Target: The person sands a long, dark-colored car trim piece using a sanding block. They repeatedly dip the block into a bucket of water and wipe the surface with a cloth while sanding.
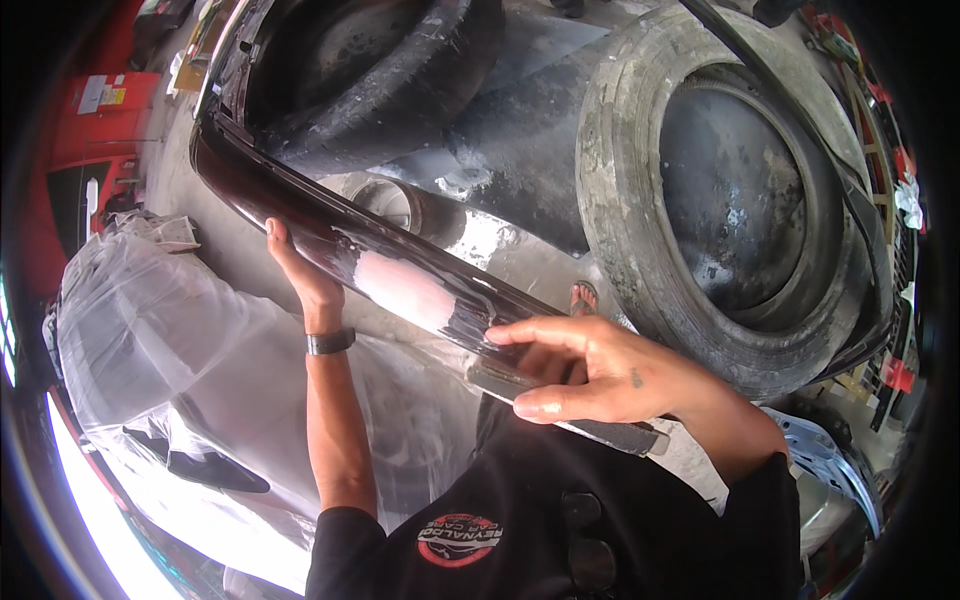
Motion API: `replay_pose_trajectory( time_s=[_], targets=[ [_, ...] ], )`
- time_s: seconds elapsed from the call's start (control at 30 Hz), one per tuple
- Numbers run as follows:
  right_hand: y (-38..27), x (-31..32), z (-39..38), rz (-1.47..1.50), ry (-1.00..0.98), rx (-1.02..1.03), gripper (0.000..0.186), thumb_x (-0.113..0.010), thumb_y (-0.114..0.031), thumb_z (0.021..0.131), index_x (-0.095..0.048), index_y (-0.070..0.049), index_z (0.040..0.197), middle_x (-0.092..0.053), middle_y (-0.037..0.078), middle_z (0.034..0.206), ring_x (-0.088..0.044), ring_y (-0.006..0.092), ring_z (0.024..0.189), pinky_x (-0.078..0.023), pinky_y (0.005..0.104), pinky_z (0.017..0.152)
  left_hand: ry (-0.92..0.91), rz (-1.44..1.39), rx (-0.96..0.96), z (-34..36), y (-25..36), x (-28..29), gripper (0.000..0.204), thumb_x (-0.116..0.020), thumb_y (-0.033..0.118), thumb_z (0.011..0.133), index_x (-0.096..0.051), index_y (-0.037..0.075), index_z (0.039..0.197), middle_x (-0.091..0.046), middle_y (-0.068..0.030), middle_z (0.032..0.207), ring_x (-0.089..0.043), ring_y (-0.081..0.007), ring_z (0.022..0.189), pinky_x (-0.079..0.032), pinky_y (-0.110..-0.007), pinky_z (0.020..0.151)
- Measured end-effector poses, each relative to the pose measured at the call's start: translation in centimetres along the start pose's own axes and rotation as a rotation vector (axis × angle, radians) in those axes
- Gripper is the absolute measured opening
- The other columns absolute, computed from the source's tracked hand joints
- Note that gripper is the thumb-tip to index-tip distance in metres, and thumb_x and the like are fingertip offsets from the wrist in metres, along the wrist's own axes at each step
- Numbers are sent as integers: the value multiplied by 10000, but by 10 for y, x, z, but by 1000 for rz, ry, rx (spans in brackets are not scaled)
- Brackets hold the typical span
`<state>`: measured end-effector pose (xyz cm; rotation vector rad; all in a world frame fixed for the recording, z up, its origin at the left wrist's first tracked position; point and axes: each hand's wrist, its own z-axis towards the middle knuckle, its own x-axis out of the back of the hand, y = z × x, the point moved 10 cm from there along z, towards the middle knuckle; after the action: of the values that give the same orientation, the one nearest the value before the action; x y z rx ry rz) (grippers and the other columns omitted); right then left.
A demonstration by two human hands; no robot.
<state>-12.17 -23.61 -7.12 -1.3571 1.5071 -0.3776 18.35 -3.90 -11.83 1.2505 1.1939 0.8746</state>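
Note:
A long, curved, glossy dark car body panel [241,182] slants across the middle, with a pale pink patch [402,288] ringed by scuffed grey on its face. My left hand [305,277] grips the panel left of the patch, its thumb showing on the near side and its other fingers hidden. Just right of the patch, my right hand [610,375] lies over the panel with fingers apart, the index fingertip touching the surface and the thumb extended toward my body.
A large worn tyre [614,175] lies at the right, another [400,105] at the back. A crumpled plastic sheet [160,330] covers something at lower left, near a red object [110,120]. A light blue metal part [830,470] lies at lower right. My sandaled foot [583,298] shows beyond the panel.

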Motion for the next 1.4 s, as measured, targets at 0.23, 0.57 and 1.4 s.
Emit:
replay_pose_trajectory(
  time_s=[0.23, 0.57, 1.4],
  targets=[
    [-43, 8, 20, -740, 512, 525, 704, -888, -300, 878, -602, 20, 1437, -651, 166, 1268, -658, 344, 1126, -518, 411, 919, -43, -1, -16, 3, 0, 0, 516, -519, 563, 1066, -573, 153, 1374, -675, -28, 1250, -656, -200, 1115, -532, -377, 975],
    [-65, -11, 61, -821, 509, 506, 693, -810, -294, 947, -554, 119, 1442, -603, 278, 1301, -619, 430, 1175, -507, 474, 1018, 53, -53, -10, 4, -12, 13, 480, -551, 552, 1065, -588, 147, 1320, -678, -22, 1196, -664, -179, 1077, -538, -350, 934],
    [-44, -8, 39, -870, 472, 469, 725, -815, -346, 944, -557, 123, 1434, -605, 277, 1238, -616, 445, 1183, -513, 500, 1000, 212, -21, -91, 10, -34, 36, 504, -521, 511, 1105, -558, 104, 1399, -623, -6, 1310, -604, -158, 1220, -475, -350, 1094]
  ],
)
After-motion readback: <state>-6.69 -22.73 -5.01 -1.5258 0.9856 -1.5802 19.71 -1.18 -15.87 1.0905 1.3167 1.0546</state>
